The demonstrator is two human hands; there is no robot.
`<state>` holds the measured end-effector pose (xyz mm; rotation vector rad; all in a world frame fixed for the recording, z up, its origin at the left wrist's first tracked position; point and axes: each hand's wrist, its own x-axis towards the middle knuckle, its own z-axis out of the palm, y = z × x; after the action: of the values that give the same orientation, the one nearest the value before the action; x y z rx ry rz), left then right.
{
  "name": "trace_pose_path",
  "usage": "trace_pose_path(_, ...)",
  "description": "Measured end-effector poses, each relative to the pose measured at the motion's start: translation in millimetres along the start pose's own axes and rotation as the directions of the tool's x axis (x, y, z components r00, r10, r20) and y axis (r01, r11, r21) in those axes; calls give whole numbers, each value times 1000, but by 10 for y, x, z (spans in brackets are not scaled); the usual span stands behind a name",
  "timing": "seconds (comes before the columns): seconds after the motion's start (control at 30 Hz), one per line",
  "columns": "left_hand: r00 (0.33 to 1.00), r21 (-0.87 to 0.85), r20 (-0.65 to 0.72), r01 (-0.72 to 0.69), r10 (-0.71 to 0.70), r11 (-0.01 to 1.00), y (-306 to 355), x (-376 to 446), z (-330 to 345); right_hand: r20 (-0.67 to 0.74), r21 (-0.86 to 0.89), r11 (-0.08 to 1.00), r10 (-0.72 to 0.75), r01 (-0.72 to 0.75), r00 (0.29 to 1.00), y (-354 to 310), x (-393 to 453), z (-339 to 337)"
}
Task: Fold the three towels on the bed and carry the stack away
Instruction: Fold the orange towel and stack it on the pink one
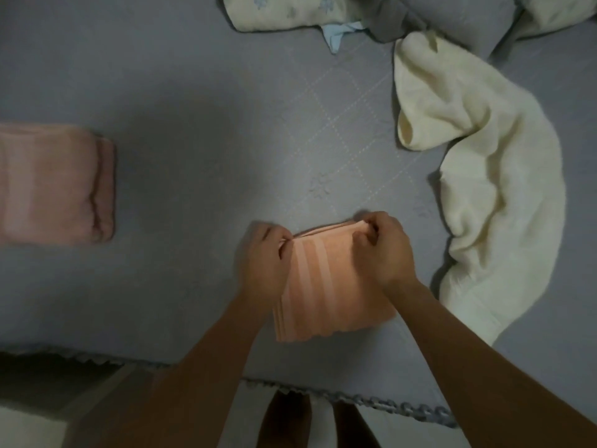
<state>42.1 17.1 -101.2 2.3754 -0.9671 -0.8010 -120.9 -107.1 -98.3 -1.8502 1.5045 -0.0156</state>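
An orange striped towel [326, 292] lies folded into a small rectangle on the grey bed near the front edge. My left hand [263, 263] pinches its far left corner and my right hand [386, 250] pinches its far right corner. A pink towel [55, 184] sits folded flat at the left edge of the view. A cream towel [475, 176] lies unfolded and crumpled along the right side of the bed.
The grey quilted bedspread [206, 124] covers the bed, and its scalloped trim [381, 404] marks the front edge. A pale floral pillow [284, 11], a light blue cloth [339, 32] and a grey pillow [452, 17] lie at the far side.
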Motion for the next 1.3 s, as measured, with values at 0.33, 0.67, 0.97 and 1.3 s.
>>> trace_pose_path(0.33,888,397,233,-460,397,794,-483,-722,594,417,-407,486,-655,773,631,462,-652,458)
trace_pose_path(0.67,986,426,-1,-152,169,892,-236,-723,525,170,-217,941,-225,259,959,720,-568,51)
trace_pose_path(0.97,961,273,235,80,-148,959,178,161,359,581,516,486,406,-706,705,628,-1217,217)
trace_pose_path(1.3,853,-303,134,520,-505,798,-180,-996,524,385,419,758,349,-499,854,747,-833,54)
